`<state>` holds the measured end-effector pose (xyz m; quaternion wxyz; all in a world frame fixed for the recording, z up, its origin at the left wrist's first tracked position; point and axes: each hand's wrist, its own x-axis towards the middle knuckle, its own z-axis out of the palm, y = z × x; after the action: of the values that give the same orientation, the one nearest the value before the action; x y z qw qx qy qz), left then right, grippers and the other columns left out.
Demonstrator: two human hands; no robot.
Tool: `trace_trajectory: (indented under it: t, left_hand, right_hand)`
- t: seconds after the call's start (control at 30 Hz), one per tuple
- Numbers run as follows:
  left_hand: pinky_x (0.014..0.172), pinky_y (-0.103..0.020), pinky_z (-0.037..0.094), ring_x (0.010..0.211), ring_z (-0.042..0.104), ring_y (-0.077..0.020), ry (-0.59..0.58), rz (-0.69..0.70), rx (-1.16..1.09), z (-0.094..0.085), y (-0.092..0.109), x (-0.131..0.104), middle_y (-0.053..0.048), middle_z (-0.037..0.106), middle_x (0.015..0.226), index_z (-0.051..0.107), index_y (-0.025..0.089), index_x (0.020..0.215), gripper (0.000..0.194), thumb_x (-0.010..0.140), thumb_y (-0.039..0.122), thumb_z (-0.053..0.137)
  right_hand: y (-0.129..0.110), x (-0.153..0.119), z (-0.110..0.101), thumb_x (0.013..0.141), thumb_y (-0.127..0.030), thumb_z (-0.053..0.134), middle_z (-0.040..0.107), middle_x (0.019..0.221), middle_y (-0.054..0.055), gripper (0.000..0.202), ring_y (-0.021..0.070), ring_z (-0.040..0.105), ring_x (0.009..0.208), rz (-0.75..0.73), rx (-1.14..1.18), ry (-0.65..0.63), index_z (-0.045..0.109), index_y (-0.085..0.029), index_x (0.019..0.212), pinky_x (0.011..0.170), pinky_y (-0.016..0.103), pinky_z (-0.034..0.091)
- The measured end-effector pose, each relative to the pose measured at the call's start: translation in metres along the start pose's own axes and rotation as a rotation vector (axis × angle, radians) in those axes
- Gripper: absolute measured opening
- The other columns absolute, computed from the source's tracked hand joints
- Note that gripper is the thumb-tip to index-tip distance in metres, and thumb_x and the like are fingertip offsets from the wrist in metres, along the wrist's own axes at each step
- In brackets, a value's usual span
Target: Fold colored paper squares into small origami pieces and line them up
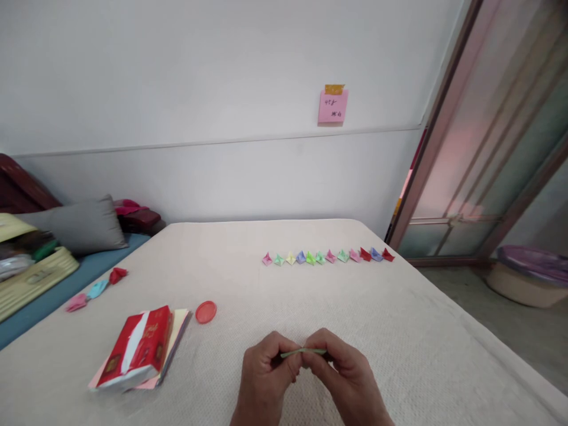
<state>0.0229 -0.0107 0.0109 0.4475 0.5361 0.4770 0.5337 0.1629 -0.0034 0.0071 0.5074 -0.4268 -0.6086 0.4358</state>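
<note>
Between both hands, just above the cloth-covered table (239, 278), is a small folded piece of pale green paper (291, 353), seen nearly edge-on. My left hand (266, 370) pinches it from the left with thumb and fingers. From the other side my right hand (339, 373) grips it, the thumbs close together at its middle. Much of the paper is hidden by the fingers, so its full shape cannot be made out. Farther back stands a row of small folded paper pieces (320, 258) in pink, green, yellow, blue and red.
Left of my hands, a red tissue pack (153, 340) lies on a stack of coloured paper (180, 319). Beside it is a red round lid (206, 312). More folded paper pieces (97, 289) sit near the left edge. A pink note (332, 107) is taped to the wall.
</note>
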Motion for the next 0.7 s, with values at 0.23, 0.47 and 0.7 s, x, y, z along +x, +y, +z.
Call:
trace_trajectory:
  t: [0.23,0.47,0.7]
  left_hand:
    - [0.044,-0.02,0.028,0.042,0.039,-0.0076,0.017,-0.127,-0.101,-0.0021,-0.0041,0.0053,0.006,0.049,0.042,0.061,0.015,0.054,0.019,0.065,0.024,0.074]
    - [0.043,-0.02,0.032,0.042,0.042,-0.0084,-0.008,-0.162,-0.198,-0.0028,-0.0057,0.0068,0.004,0.051,0.042,0.063,0.014,0.057,0.024,0.07,0.031,0.072]
    - [0.046,-0.021,0.035,0.045,0.044,-0.0088,0.011,-0.141,-0.126,-0.0047,0.001,0.0064,0.003,0.054,0.048,0.066,0.014,0.061,0.024,0.077,0.032,0.066]
  right_hand:
    - [-0.0066,-0.0017,0.004,0.08,-0.03,0.061,0.047,0.054,-0.004,0.023,0.0133,0.04,0.055,0.031,0.037,0.05,0.058,-0.02,0.059,0.053,0.026,0.03]
    - [-0.0031,0.0047,0.0003,0.067,-0.026,0.072,0.046,0.046,-0.006,0.02,0.0105,0.036,0.048,0.267,0.237,0.142,0.059,-0.017,0.054,0.049,0.024,0.025]
    - [-0.003,0.0048,-0.0037,0.077,-0.034,0.065,0.047,0.045,-0.005,0.027,0.0107,0.036,0.048,0.282,0.278,0.147,0.061,-0.016,0.057,0.051,0.025,0.026]
